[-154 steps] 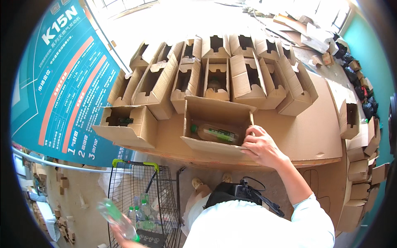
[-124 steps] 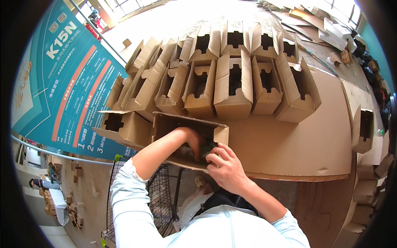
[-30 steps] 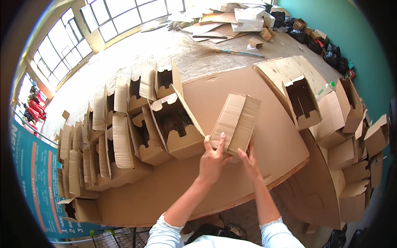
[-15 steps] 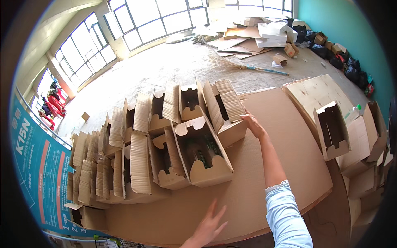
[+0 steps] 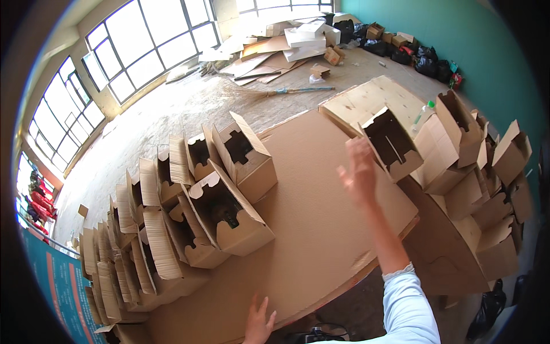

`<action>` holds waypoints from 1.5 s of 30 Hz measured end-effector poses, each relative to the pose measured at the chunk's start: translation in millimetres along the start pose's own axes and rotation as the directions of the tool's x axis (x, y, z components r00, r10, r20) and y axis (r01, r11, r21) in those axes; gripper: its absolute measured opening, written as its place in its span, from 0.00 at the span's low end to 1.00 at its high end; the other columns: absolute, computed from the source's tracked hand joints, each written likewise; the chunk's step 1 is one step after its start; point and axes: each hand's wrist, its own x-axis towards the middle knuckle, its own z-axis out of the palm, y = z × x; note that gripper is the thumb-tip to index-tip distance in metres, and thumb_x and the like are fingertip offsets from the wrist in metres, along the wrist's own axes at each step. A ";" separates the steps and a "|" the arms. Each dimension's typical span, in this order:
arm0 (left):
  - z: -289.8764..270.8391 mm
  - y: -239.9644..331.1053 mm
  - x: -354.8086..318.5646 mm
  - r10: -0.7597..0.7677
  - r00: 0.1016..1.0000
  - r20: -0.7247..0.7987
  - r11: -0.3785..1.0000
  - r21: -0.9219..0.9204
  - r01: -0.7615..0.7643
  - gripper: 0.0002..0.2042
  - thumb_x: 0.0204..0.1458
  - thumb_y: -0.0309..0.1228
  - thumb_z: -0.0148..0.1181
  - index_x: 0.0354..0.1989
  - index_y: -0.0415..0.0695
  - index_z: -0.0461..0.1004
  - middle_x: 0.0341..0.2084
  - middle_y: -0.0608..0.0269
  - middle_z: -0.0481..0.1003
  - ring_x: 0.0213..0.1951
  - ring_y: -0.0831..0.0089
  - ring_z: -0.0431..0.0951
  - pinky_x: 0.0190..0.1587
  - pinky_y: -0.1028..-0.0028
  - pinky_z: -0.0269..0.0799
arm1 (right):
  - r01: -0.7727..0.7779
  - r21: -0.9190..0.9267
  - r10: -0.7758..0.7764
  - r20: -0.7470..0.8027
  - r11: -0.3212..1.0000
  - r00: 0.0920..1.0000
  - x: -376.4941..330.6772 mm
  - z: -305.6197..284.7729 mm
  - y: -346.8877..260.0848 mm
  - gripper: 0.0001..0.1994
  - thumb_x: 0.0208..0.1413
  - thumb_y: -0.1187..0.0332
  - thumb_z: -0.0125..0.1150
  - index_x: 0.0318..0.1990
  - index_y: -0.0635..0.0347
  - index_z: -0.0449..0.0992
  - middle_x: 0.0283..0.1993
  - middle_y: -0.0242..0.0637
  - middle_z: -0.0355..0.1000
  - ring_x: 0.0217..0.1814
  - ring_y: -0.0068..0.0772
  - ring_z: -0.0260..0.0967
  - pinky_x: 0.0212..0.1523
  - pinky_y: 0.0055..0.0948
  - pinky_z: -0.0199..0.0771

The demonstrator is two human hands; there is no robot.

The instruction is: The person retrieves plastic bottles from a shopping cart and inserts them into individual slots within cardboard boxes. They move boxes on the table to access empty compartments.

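My right hand (image 5: 362, 172) is raised over the cardboard-covered table (image 5: 321, 229), just left of a lone open carton (image 5: 394, 143). Its fingers are somewhat blurred, thumb apart, and it holds nothing; whether it touches the carton I cannot tell. Low at the front edge, my left hand (image 5: 260, 325) has its fingers spread, with nothing in them. Rows of open cartons with raised flaps fill the table's left side. The nearest large carton (image 5: 232, 215) has something dark inside that I cannot make out. Behind it stands another open carton (image 5: 243, 155).
A plywood board (image 5: 366, 103) lies beyond the lone carton, near a green-capped bottle (image 5: 424, 113). More open cartons (image 5: 495, 246) are piled at the right. A broom (image 5: 286, 90) lies on the floor, before a heap of flat cardboard and white foam (image 5: 303, 40). Black bags (image 5: 427, 66) line the green wall.
My right hand has left the rear carton in the rows and moved right to the lone carton. The view has turned right. My left hand stays low at the front edge.
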 end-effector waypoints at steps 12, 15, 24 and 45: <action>-31.5 4.6 -28.4 -0.063 0.993 0.096 0.978 -0.194 0.081 0.16 0.55 0.30 0.59 0.51 0.39 0.75 0.53 0.48 0.73 0.53 0.48 0.74 0.55 0.60 0.72 | -0.145 -0.459 0.250 0.175 0.877 0.952 -6.5 6.5 200.1 0.06 0.49 0.70 0.65 0.26 0.61 0.76 0.30 0.51 0.76 0.36 0.58 0.76 0.34 0.52 0.74; -40.9 -4.3 -47.0 -0.123 0.991 0.051 0.968 -0.214 0.132 0.14 0.55 0.29 0.59 0.49 0.38 0.75 0.50 0.49 0.74 0.50 0.48 0.75 0.52 0.59 0.73 | -0.123 -0.381 0.201 0.172 0.917 0.964 -23.8 -57.2 174.5 0.14 0.53 0.62 0.67 0.29 0.65 0.74 0.34 0.53 0.74 0.41 0.59 0.72 0.39 0.51 0.71; -64.1 -39.6 -96.5 -0.110 0.992 -0.061 0.948 -0.307 0.086 0.11 0.54 0.25 0.59 0.45 0.37 0.74 0.44 0.48 0.75 0.46 0.48 0.76 0.46 0.59 0.74 | -0.175 0.000 0.161 0.391 0.985 0.906 -113.4 -284.0 3.7 0.16 0.58 0.62 0.65 0.41 0.69 0.74 0.44 0.50 0.69 0.47 0.48 0.66 0.51 0.38 0.65; -210.5 -217.3 -425.8 -0.602 0.723 -0.339 0.793 -0.363 0.490 0.14 0.52 0.24 0.61 0.47 0.35 0.76 0.46 0.46 0.77 0.47 0.49 0.78 0.51 0.62 0.74 | 0.502 0.738 -0.877 0.470 0.451 0.097 -221.3 -116.0 -491.0 0.16 0.47 0.63 0.71 0.18 0.59 0.71 0.20 0.44 0.70 0.30 0.51 0.69 0.42 0.43 0.68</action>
